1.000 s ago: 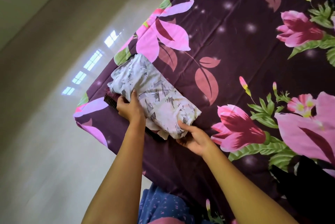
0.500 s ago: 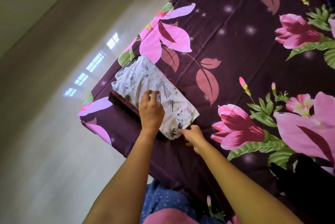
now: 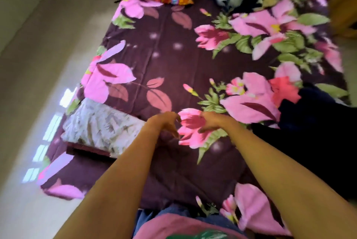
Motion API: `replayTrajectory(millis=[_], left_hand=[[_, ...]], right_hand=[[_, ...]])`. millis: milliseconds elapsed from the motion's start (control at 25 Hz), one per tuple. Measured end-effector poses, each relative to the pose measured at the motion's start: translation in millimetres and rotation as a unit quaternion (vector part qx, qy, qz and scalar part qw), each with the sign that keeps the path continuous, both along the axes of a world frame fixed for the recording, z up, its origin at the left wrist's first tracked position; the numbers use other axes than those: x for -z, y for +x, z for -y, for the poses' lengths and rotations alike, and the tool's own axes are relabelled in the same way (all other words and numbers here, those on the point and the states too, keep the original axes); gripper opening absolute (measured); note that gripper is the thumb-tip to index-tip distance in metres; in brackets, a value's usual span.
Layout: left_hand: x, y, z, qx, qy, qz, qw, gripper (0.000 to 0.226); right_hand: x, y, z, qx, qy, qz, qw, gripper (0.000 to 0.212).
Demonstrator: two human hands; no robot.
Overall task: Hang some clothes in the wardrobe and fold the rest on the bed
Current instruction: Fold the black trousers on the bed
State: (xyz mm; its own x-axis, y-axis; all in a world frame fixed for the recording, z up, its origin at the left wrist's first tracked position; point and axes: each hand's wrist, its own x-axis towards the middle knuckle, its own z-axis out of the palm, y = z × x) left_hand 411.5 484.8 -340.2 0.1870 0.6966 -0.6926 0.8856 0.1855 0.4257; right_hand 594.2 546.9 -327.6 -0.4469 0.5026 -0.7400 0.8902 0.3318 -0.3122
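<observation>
Spreading across the view, the dark purple floral bed sheet (image 3: 173,55) carries a shadowed heap of dark navy clothes (image 3: 313,122) at its right edge, partly cut off, and the folded white, grey-printed garment (image 3: 100,124) near its left edge, atop a maroon folded piece (image 3: 85,145). Both hands have just left that garment: left hand (image 3: 164,124) and right hand (image 3: 210,122) hover mid-sheet, fingers loosely curled, empty, so this fold seems finished; blur smears the fingertips.

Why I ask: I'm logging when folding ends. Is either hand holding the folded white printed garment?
No: left hand and right hand hang empty over the floral bedsheet; the folded garment lies to their left.
</observation>
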Motion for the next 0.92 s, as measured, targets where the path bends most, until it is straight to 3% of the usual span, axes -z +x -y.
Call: replayTrajectory(millis=[80,240,440,600,920], left_hand=[[-25,46,-27,0.088,-0.038,-0.013,0.995,0.071],[-61,138,-59,0.194,0.008,-0.017,0.981,0.067],[-89,258,-77,0.304,0.031,-0.026,0.952,0.066],[-92,328,-79,0.351,0.05,-0.017,0.935,0.062],[-56,405,-89,0.382,-0.004,-0.035,0.923,0.062]], right_hand=[[-34,44,-3,0.011,-0.056,0.062,0.996,0.025],[-78,129,4,0.111,-0.03,0.053,0.992,0.047],[-102,248,25,0.254,-0.019,0.037,0.966,0.051],[-105,315,43,0.311,-0.027,0.041,0.949,0.055],[-72,412,43,0.372,-0.045,0.027,0.927,0.054]])
